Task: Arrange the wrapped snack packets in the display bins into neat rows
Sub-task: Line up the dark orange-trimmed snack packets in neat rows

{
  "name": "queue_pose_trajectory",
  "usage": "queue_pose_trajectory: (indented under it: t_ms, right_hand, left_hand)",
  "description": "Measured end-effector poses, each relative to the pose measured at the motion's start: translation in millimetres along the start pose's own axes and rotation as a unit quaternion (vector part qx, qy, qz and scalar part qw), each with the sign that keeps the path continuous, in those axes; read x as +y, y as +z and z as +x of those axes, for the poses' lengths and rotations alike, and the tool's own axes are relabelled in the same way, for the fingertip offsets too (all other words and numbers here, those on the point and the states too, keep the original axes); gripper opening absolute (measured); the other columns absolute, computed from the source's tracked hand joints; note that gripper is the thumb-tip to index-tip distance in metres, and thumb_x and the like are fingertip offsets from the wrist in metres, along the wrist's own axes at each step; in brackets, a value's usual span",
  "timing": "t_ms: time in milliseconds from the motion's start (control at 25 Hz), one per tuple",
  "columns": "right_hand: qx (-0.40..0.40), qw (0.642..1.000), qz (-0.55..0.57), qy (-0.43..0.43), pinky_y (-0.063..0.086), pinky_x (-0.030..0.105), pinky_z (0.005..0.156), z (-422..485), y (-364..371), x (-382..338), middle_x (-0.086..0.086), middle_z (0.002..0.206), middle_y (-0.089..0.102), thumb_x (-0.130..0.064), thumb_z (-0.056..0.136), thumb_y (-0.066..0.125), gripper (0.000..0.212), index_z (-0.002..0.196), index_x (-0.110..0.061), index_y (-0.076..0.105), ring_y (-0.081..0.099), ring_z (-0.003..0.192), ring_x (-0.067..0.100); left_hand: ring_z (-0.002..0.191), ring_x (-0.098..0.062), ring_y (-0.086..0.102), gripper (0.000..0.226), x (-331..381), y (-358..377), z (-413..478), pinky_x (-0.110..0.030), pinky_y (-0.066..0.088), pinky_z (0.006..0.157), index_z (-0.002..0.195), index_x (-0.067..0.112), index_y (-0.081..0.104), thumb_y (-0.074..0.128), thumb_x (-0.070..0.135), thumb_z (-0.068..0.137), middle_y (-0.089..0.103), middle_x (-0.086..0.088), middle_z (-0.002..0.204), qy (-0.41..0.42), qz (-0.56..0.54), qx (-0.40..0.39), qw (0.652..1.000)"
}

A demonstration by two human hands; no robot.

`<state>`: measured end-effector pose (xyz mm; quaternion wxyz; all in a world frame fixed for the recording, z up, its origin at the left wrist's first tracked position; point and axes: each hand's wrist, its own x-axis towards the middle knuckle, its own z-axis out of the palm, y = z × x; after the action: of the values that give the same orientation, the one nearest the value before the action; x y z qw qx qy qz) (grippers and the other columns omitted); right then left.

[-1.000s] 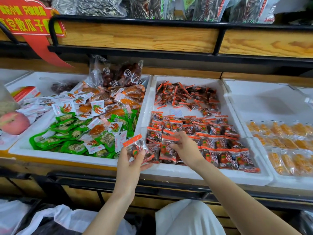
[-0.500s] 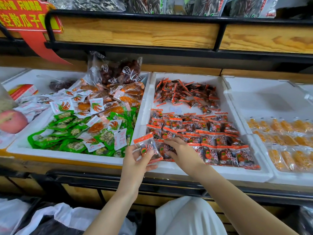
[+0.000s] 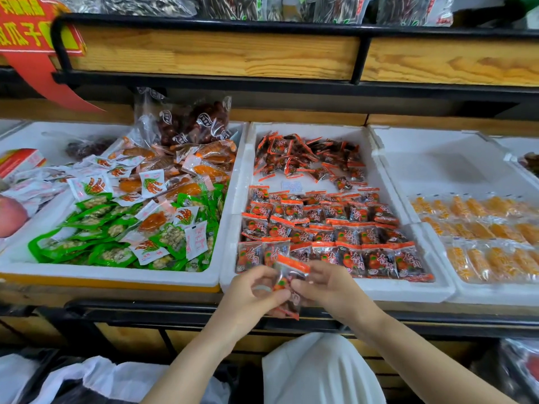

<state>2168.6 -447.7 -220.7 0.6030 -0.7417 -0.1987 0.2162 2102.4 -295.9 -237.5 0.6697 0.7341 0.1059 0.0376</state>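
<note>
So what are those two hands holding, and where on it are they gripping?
One orange-topped snack packet, over the front rim of the middle bin. The left hand pinches its left side, the right hand its right side.

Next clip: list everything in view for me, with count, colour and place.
middle bin: one, white, centre
rowed packets: many, orange and dark, middle bin's front
loose packets: heap, same colours, its back
held packet: one, orange-topped, over front rim
left bin: one, white, holds green, white, orange packets
right bin: one, white, holds yellow-orange rows
red sign: one, upper left
left hand: pinches held packet
right hand: pinches held packet
</note>
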Motion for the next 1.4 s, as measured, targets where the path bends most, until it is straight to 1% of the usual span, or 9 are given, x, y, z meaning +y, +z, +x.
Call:
queue_pose_trajectory:
  t_ms: [280,440,600,680,800,960,1120,1280,1400]
  right_hand:
    - [0.033,0.987,0.109,0.113,0.054,0.023,0.067,-22,-13,35,0.014,0.078,0.067,-0.01,0.082,0.07,0.032,0.107,0.002,0.055,0.063,0.071,0.019]
    - [0.084,0.992,0.059,0.072,0.058,0.028,0.069,-13,-19,19,0.016,0.091,0.071,-0.011,0.09,0.059,0.023,0.11,-0.002,0.051,0.07,0.083,0.025]
    - [0.174,0.981,-0.084,0.02,0.047,0.018,0.065,23,-40,5,0.005,0.091,0.067,-0.023,0.09,0.061,0.042,0.125,-0.01,0.04,0.064,0.08,0.012]
    - [0.153,0.975,-0.158,0.006,0.044,0.017,0.064,40,-38,7,0.006,0.093,0.064,-0.023,0.091,0.06,0.049,0.131,-0.013,0.036,0.06,0.08,0.015]
    - [0.116,0.95,-0.286,-0.039,0.047,0.023,0.082,57,-30,17,0.006,0.12,0.054,-0.014,0.092,0.059,0.049,0.136,-0.019,0.037,0.056,0.1,0.019]
    - [0.093,0.834,-0.504,-0.206,0.035,0.039,0.109,58,-33,29,0.006,0.143,0.042,-0.014,0.091,0.059,0.043,0.133,-0.017,0.052,0.037,0.132,0.025]
    - [0.008,0.841,-0.52,-0.151,0.011,0.023,0.115,56,-34,29,-0.008,0.152,0.029,-0.022,0.096,0.051,0.05,0.144,-0.026,0.036,0.017,0.143,0.011]
    - [-0.035,0.834,-0.541,-0.104,0.011,0.026,0.115,61,-36,19,-0.008,0.155,0.022,-0.02,0.097,0.049,0.055,0.147,-0.026,0.028,0.011,0.145,0.012]
    - [-0.064,0.79,-0.6,-0.114,0.011,0.027,0.115,55,-37,21,-0.004,0.158,0.009,-0.02,0.101,0.038,0.055,0.15,-0.021,0.013,0.002,0.146,0.015]
  left_hand:
    - [0.072,-0.006,0.065,0.021,-15,23,-1,-0.02,0.054,0.065,0.102,0.009,0.066,0.071,0.004,0.082,0.064,-0.008,0.087,-0.072,-0.017,-0.046,0.996]
    - [0.091,0.013,0.059,0.02,-3,29,9,-0.008,0.047,0.082,0.103,0.029,0.06,0.067,0.021,0.087,0.064,0.017,0.104,0.08,0.113,0.009,0.99]
    - [0.138,0.007,0.015,0.048,-7,14,40,-0.017,0.008,0.114,0.145,0.028,0.033,0.045,0.032,0.099,0.025,0.024,0.145,0.219,0.38,0.047,0.897]
    - [0.145,-0.003,-0.002,0.054,-14,8,55,-0.021,-0.004,0.114,0.152,0.026,0.016,0.036,0.033,0.102,0.008,0.015,0.157,0.2,0.481,0.022,0.853]
    - [0.146,-0.005,-0.003,0.051,-18,5,65,-0.016,-0.012,0.108,0.152,0.025,0.014,0.031,0.031,0.104,0.007,0.01,0.16,0.183,0.492,0.003,0.851]
    - [0.14,0.001,-0.013,0.051,-25,-4,71,-0.015,-0.016,0.107,0.152,0.024,0.007,0.022,0.035,0.105,0.001,0.009,0.159,0.206,0.539,-0.032,0.816]
    - [0.137,0.002,-0.02,0.055,-28,-10,74,-0.02,-0.015,0.111,0.152,0.024,0.0,0.013,0.042,0.102,-0.011,0.013,0.155,0.192,0.575,-0.07,0.792]
    - [0.136,0.002,-0.023,0.076,-27,-12,73,-0.019,-0.017,0.109,0.15,0.026,-0.004,-0.009,0.058,0.082,-0.016,0.017,0.15,0.194,0.589,-0.082,0.781]
    - [0.135,0.001,-0.025,0.066,-28,-12,73,-0.018,-0.02,0.106,0.149,0.027,-0.009,-0.003,0.054,0.09,-0.02,0.018,0.147,0.189,0.598,-0.081,0.775]
